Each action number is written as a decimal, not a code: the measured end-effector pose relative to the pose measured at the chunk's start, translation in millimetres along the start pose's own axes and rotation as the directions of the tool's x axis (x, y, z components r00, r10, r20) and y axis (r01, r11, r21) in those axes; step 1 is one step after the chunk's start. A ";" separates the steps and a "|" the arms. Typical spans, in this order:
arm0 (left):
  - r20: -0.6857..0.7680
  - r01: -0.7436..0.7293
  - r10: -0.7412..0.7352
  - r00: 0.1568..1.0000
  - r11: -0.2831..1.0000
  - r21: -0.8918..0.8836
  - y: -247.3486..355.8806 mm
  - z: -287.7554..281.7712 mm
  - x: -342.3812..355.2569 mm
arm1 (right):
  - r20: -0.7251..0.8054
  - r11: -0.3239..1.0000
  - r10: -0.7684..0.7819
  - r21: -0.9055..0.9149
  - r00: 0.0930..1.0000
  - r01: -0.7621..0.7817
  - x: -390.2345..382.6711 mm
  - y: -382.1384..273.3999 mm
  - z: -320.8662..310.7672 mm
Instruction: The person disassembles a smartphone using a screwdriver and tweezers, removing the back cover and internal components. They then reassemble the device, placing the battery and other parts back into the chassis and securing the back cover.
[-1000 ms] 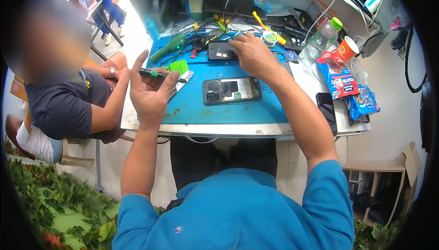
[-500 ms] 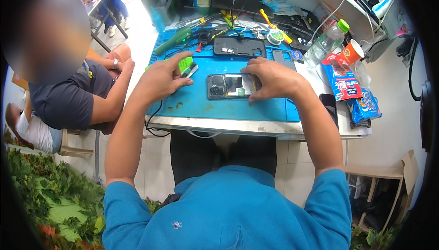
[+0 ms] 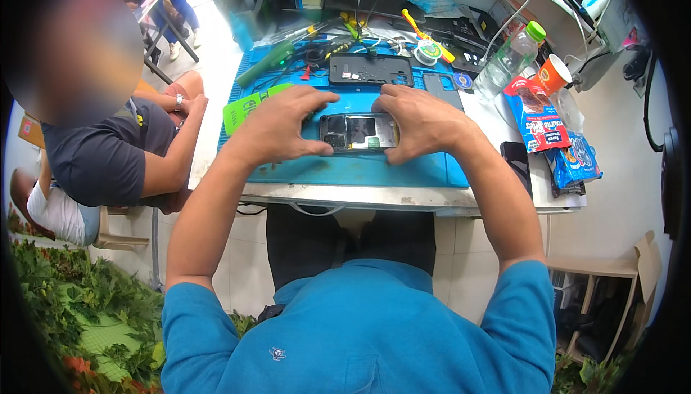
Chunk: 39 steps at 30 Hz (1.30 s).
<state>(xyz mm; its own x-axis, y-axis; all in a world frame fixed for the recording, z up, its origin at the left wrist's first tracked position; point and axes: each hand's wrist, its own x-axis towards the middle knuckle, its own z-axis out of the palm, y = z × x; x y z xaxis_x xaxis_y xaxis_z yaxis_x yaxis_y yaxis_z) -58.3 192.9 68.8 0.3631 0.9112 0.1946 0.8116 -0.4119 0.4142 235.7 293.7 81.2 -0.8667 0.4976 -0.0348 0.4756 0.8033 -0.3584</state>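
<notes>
Left hand [image 3: 277,126] and right hand [image 3: 430,124] bracket the opened phone [image 3: 359,133] near the worktop's [image 3: 360,196] front edge, grasp unclear. Likely positioning; next needs steadiness.

The left hand [image 3: 276,126], raised apart a second ago, is now curving around the phone's [image 3: 360,133] left end; the right hand [image 3: 430,123], earlier at the cover [image 3: 371,70], is spanning its right end.

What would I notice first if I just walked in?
Probably the opened dark rectangular phone, between the bare left hand and bare right hand, over the bright blue mat. Next, the clear plastic green-capped bottle, beside the orange cup at the right.
</notes>
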 end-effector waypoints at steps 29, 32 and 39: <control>0.224 -0.112 0.112 0.968 0.994 -0.012 27.4 0.3 42.0 | 0.005 0.996 0.072 0.044 0.997 -0.072 -12.1 -0.9 0.0; 0.281 0.028 0.038 0.959 0.974 -0.226 17.8 -10.4 43.7 | -0.055 0.920 0.118 0.381 0.991 -0.089 -11.8 15.8 -0.7; 0.238 0.194 -0.034 0.971 0.699 -0.689 -23.1 -9.6 28.3 | -0.103 0.608 0.311 0.786 0.945 -0.115 3.3 30.7 3.1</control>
<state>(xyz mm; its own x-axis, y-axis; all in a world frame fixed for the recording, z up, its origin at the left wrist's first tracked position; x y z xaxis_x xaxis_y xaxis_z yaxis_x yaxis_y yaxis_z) -71.2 228.1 73.2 0.4337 0.9003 -0.0372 0.3223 -0.1165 0.9394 247.0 318.9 67.1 -0.6553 0.7538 -0.0484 0.2702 0.1741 -0.9470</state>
